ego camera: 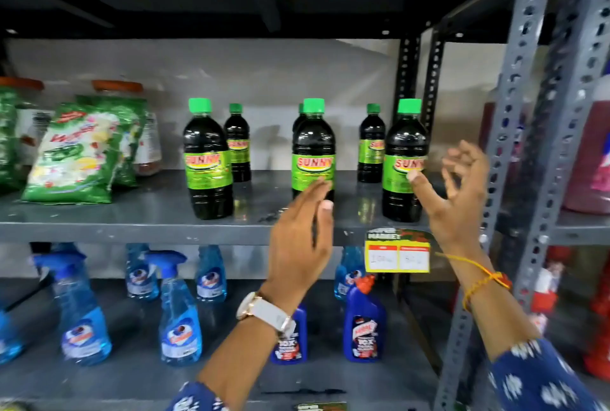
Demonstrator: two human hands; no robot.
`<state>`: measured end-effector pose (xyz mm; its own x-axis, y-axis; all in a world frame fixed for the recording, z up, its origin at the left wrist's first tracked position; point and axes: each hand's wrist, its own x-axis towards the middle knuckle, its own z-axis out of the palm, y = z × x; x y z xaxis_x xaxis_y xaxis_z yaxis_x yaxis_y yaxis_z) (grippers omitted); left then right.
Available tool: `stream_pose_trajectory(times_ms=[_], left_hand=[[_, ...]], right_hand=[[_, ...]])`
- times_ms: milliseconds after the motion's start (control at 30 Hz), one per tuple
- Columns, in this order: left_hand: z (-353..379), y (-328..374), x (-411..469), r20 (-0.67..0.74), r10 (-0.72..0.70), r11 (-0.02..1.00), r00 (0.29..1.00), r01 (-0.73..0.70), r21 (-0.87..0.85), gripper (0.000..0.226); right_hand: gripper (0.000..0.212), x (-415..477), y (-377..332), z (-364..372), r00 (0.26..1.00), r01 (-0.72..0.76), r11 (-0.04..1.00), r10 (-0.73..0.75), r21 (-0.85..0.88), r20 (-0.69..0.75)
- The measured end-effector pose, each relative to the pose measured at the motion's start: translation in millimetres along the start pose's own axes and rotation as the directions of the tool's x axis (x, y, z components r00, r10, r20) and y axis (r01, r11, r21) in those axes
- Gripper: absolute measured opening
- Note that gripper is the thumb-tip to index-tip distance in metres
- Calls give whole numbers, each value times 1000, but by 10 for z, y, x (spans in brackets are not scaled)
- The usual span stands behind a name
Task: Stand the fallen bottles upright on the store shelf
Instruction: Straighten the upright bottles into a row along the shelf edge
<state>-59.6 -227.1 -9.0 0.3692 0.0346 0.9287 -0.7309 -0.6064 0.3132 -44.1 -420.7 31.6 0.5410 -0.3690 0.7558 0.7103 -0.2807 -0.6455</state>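
All the dark green-capped bottles I can see on the grey shelf (pixel 132 212) are upright. Taking the middle front bottle (pixel 313 150) as landmark: one front bottle to its left (pixel 207 159), one to its right (pixel 403 163), and smaller-looking ones behind, back left (pixel 237 143) and back right (pixel 372 145). Another cap peeks out directly behind the landmark; it's mostly hidden, so I can't say much about that one.

Left hand (pixel 302 239) is in front of the landmark's lower half, fingers straight and together, grip open, holding nothing. Fingertips overlap the label in view; contact or just short of it, can't tell. Right hand (pixel 452 192) is just right of the right front bottle, fingers spread and curled loosely, grip open and empty, thumb tip at the label edge. Motion blur on those fingers, so touching is only a maybe.

Read: the standing-up step on this shelf looks finished or nearly so; nothing lies on its side in view. Hands look like release or a final steadying of the two front bottles.

Next move, my guess: check the right front bottle sits flat and doesn't rock, then clear both hands without clipping the caps. After that, scan elsewhere. The spray bottles (pixel 180 311) on the shelf below the landmark also look upright.
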Motion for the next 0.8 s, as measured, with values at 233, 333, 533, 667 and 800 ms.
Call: stream_pose_trajectory(times_ms=[233, 333, 533, 667, 800], left_hand=[[-1075, -818, 327, -324, -354, 836, 877, 452, 311, 76], [-1178, -967, 380, -56, -606, 690, 794, 559, 459, 102], [-1077, -1166, 309, 86, -686, 641, 722, 545, 540, 80], [-1050, -1251, 256, 40, -620, 677, 783, 509, 531, 70], [-1053, -1252, 247, 27, -598, 692, 801, 499, 522, 66]], right_hand=[[84, -81, -276, 954, 921, -166, 981, 192, -103, 339], [73, -153, -106, 1156, 810, -284, 932, 359, -226, 464], [80, -178, 44, 1198, 810, -180, 898, 366, -401, 457], [60, -214, 33, 1164, 805, -127, 875, 367, -468, 467], [56, -237, -28, 1169, 830, -115, 870, 349, -479, 436]])
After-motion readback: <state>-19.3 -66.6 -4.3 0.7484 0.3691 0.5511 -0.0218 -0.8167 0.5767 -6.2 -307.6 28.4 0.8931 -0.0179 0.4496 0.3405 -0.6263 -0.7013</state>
